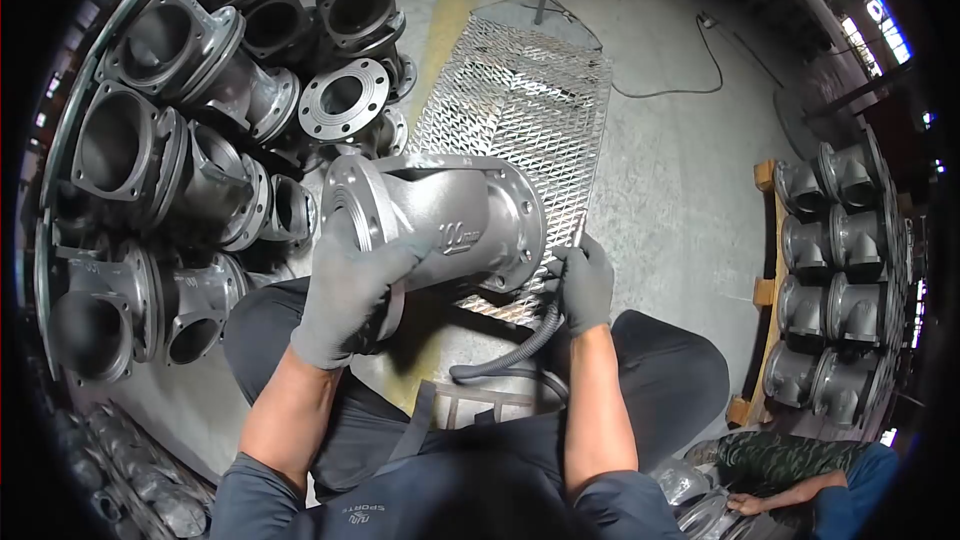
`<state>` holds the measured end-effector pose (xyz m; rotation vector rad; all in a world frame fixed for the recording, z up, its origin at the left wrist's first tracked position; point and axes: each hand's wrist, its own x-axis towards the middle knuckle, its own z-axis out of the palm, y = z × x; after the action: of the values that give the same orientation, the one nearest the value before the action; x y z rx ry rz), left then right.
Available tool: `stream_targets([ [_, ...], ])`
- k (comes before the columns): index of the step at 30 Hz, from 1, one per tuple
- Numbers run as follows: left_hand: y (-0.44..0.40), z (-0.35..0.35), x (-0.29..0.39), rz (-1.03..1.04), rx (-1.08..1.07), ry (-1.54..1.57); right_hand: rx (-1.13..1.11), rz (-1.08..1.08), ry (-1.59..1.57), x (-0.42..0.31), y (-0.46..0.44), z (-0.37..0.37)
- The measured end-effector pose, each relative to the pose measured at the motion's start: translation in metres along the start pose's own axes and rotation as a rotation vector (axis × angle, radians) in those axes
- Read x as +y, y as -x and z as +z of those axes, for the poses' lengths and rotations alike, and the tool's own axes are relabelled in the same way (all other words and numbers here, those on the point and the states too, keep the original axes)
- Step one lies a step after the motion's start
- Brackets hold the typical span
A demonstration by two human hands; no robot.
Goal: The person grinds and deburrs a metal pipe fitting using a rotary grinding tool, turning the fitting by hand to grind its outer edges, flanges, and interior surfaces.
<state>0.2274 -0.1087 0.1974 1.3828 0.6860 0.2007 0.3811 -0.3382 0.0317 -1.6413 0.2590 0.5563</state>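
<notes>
A grey cast-metal flanged valve body point(450, 208), with raised "100" lettering on its side, lies tilted in front of me. My left hand point(350, 295), in a grey glove, is closed around its near left flange, thumb on the body. To the right of the far flange, my gloved right hand point(588, 285) is closed on a slim hand tool point(577, 233). Most of that tool is hidden by the fingers. A dark corrugated hose point(510, 358) curves down from this hand toward my lap. I cannot tell whether the tool touches the casting.
An expanded-metal mesh panel point(520, 90) lies ahead. Stacked flanged castings point(215, 175) crowd the left. More castings point(835, 310) stand on a wooden pallet point(765, 292) at right. A cable point(670, 92) crosses the floor. At lower right, another person's hand point(745, 503) touches a casting.
</notes>
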Motion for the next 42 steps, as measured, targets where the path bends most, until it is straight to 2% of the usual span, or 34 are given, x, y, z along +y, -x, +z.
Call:
stream_targets([
  [2,-0.001,0.006,-0.002,0.025,0.073,0.33,-0.015,-0.052,0.024,-0.015,0.016,-0.005],
  [5,-0.003,0.003,-0.011,0.071,0.109,0.374,-0.08,-0.113,0.018,-0.038,0.05,-0.006],
  [6,-0.005,-0.002,-0.016,0.07,0.114,0.378,-0.154,-0.144,0.103,-0.048,0.065,-0.003],
  [7,-0.007,-0.009,-0.021,0.176,0.042,0.08,-0.227,-0.176,0.187,-0.051,0.073,-0.002],
  [9,-0.01,-0.018,-0.032,0.281,-0.034,-0.216,-0.298,-0.25,0.343,-0.043,0.077,-0.001],
  [12,-0.006,-0.018,-0.038,0.292,-0.024,-0.358,-0.314,-0.205,0.469,-0.036,0.082,0.002],
  [14,-0.002,0.001,-0.018,0.08,-0.029,0.223,-0.195,-0.604,0.754,-0.015,0.073,0.002],
  [15,-0.003,0.004,-0.016,0.04,-0.019,0.313,-0.195,-0.605,0.76,-0.013,0.073,0.002],
  [16,-0.003,0.003,-0.019,0.049,-0.02,0.265,-0.19,-0.573,0.774,-0.014,0.073,0.005],
  [21,-0.008,-0.009,-0.035,0.202,-0.01,-0.162,-0.127,-0.532,0.738,-0.012,0.07,0.015],
  [23,-0.01,-0.014,-0.042,0.288,-0.002,-0.311,-0.153,-0.451,0.801,-0.011,0.078,0.013],
  [24,-0.011,-0.016,-0.044,0.318,-0.003,-0.362,-0.129,-0.578,0.711,0.008,0.076,0.01],
  [27,-0.006,-0.018,-0.04,0.358,-0.033,-0.446,-0.138,-0.475,0.687,0.009,0.085,0.012],
  [29,0.003,-0.013,-0.022,0.107,-0.068,-0.225,-0.125,-0.55,0.635,0.005,0.076,0.018],
  [30,0.008,-0.015,-0.029,0.106,-0.067,-0.228,-0.125,-0.495,0.641,0.001,0.072,0.019],
  [32,0.02,-0.026,-0.055,0.406,-0.069,-0.64,-0.148,-0.334,0.582,-0.006,0.069,0.023],
  [33,0.021,-0.03,-0.066,0.409,-0.072,-0.645,-0.146,-0.334,0.576,-0.001,0.069,0.021],
  [35,0.023,-0.033,-0.08,0.7,-0.088,-1.004,-0.116,-0.435,0.665,0.01,0.072,0.016],
  [36,0.025,-0.031,-0.085,0.531,-0.123,-0.982,-0.112,-0.431,0.665,0.014,0.073,0.012],
  [38,0.025,-0.023,-0.081,0.484,-0.085,-0.967,-0.213,-0.083,0.467,-0.001,0.081,0.01],
  [40,0.02,-0.018,-0.072,0.439,-0.043,-0.955,-0.196,-0.148,0.424,-0.009,0.087,0.007],
  [41,0.012,-0.017,-0.063,0.498,0.029,-0.904,-0.178,-0.21,0.379,-0.015,0.091,0.007],
  [42,0.002,-0.014,-0.051,0.557,0.095,-0.852,-0.16,-0.27,0.489,-0.026,0.098,0.004],
])
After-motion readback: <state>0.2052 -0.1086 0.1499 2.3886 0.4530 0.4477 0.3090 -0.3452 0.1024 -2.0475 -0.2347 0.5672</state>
